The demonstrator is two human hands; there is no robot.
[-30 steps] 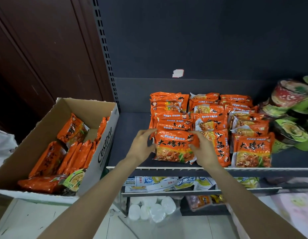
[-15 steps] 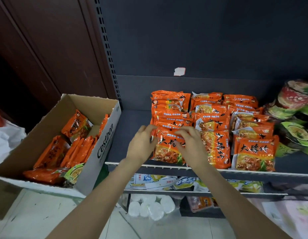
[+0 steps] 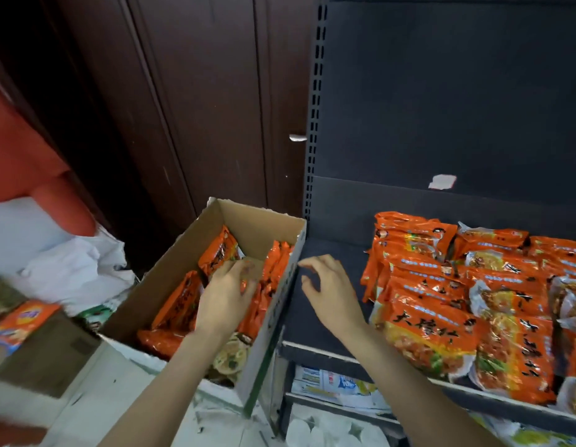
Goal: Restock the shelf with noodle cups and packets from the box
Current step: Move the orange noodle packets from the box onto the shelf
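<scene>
An open cardboard box (image 3: pixel 170 262) stands left of the shelf and holds several orange noodle packets (image 3: pixel 180 298) standing on edge, plus a green-lidded noodle cup (image 3: pixel 230 359) at its near end. My left hand (image 3: pixel 227 298) is inside the box, its fingers spread over the tops of the packets. My right hand (image 3: pixel 328 295) hovers above the bare left part of the dark shelf (image 3: pixel 332 250), fingers loosely curled and holding nothing. Rows of orange packets (image 3: pixel 425 321) lie stacked on the shelf to the right of that hand.
A lower shelf holds blue-and-white packets (image 3: pixel 338 382). Left of the box lie a white plastic bag (image 3: pixel 70 269) and a smaller carton with an orange packet (image 3: pixel 22 321) on it. Dark wooden doors (image 3: pixel 199 108) stand behind the box.
Both hands have let go of the front packet on the shelf and moved left. My left hand has gone into the box; the view has swung left too.
</scene>
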